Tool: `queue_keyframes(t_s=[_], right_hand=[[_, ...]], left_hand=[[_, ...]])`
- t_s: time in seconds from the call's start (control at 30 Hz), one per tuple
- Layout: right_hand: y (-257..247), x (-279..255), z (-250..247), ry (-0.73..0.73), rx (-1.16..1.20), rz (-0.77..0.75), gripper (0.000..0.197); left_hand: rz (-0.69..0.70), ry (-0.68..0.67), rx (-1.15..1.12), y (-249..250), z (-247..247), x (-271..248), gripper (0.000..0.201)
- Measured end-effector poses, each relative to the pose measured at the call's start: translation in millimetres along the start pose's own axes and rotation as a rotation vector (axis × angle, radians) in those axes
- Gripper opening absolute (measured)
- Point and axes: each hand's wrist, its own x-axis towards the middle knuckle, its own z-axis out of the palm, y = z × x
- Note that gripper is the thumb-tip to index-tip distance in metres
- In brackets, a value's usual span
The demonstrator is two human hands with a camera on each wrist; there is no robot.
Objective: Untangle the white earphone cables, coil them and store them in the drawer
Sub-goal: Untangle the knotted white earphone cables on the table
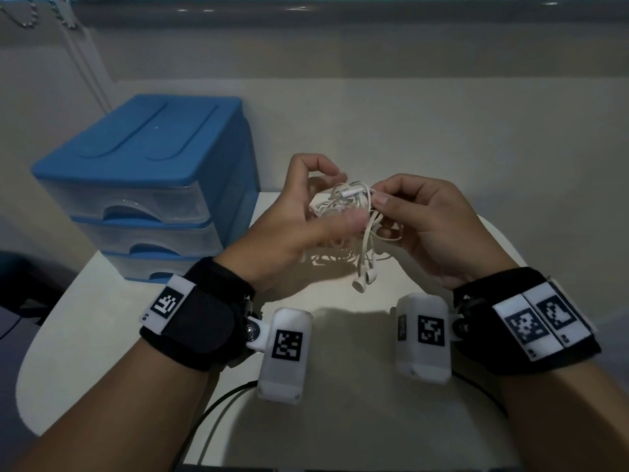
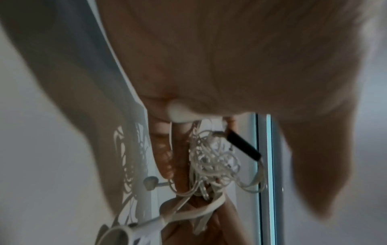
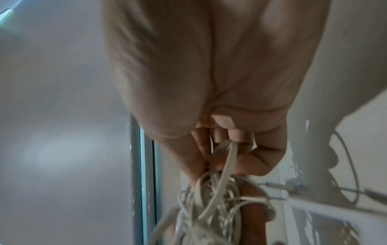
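A tangle of white earphone cables (image 1: 332, 206) hangs in the air over the white table (image 1: 340, 376), held between both hands. My left hand (image 1: 342, 199) grips the tangle from the left, thumb lying across its front and fingers curled behind. My right hand (image 1: 378, 195) pinches strands at the tangle's right side between thumb and forefinger; the right wrist view shows cable (image 3: 209, 199) running through those fingers (image 3: 222, 137). Two earbuds (image 1: 365, 280) dangle below the tangle. In the left wrist view one earbud (image 2: 180, 112) lies against my palm above the knot (image 2: 213, 159).
A blue drawer unit (image 1: 143, 155) with three translucent drawers (image 1: 136, 202), all closed, stands on the table's left side, close to my left hand. Dark cables (image 1: 218, 403) trail off the table's near edge. A wall rises behind the table.
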Motion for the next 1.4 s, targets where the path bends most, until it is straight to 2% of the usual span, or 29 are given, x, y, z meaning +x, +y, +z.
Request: queue_keyframes(t_s=[0.07, 0.27, 0.33, 0.47, 0.6, 0.7, 0.8, 0.97, 1.1, 1.17, 1.3, 1.4], right_hand=[[-0.7, -0.2, -0.7, 0.008, 0.076, 0.047, 0.008], [0.6, -0.9, 0.9, -0.018, 0.193, 0.079, 0.022], [-0.9, -1.4, 1.9, -0.022, 0.219, 0.077, 0.017], [-3.3, -3.3, 3.5, -0.05, 0.221, 0.083, 0.008], [-7.5, -6.0, 4.4, -0.086, 0.209, 0.069, 0.011], [-7.4, -5.6, 5.2, -0.089, 0.221, 0.066, 0.011], [-6.7, -3.2, 5.4, -0.041, 0.243, 0.089, 0.014], [-6.3, -3.7, 2.7, -0.044, 0.211, 0.076, 0.015], [-4.7, -5.7, 1.0, -0.108, 0.165, 0.082, 0.024], [-3.9, -5.0, 0.4, -0.101, 0.163, 0.086, 0.017], [-2.5, -0.9, -2.3, -0.068, 0.188, 0.122, 0.003], [-1.6, 1.3, -3.3, -0.043, 0.212, 0.146, 0.007]], left_hand=[[0.073, -0.053, 0.199, -0.3, -0.4, -1.3, 0.058], [0.097, 0.087, 0.211, 0.9, -0.5, -0.1, 0.016], [0.103, 0.12, 0.244, -0.8, -2.4, 1.2, 0.01], [0.089, 0.122, 0.257, -3.7, -3.4, 2.2, 0.012], [0.112, 0.116, 0.306, -4.3, -4.1, 3.0, 0.016], [0.11, 0.106, 0.277, -1.5, -3.1, 2.2, 0.014], [0.042, 0.076, 0.241, -1.0, 0.0, 1.6, 0.013], [-0.093, 0.167, -0.062, 3.6, 9.0, -0.4, 0.023], [-0.095, 0.196, -0.182, 7.4, 11.8, -0.1, 0.023], [-0.106, 0.18, -0.248, 8.6, 10.8, -0.3, 0.024], [-0.08, 0.052, -0.24, 7.7, 5.6, -3.2, 0.019], [-0.06, 0.087, -0.203, 6.6, 7.3, -3.0, 0.014]])
